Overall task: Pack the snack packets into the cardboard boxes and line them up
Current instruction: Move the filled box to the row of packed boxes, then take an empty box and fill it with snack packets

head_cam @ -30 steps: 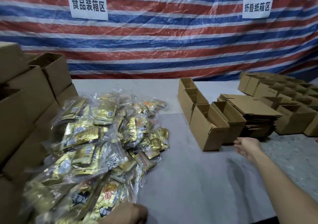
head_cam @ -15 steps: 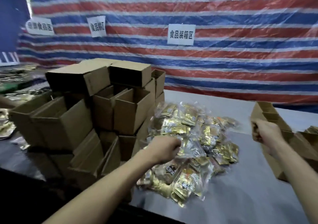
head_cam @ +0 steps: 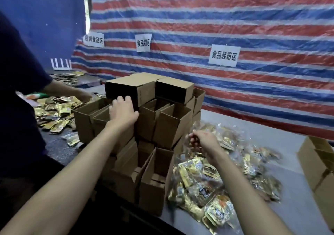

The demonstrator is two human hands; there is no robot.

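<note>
- Cardboard boxes: stacked left, visible ones empty; none lined up.
- Snack packets: loose heap beside stack, apparently unpacked.
- My left hand: flat-fingered, touching a box.
- My right hand: curled over heap; hold unclear.

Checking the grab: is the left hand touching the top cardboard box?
Touching. Head view: the left hand lays fingers on the top cardboard box, no gap.

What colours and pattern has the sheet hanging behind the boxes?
The sheet has red, blue and white stripes running across it; the head view shows it.
</note>
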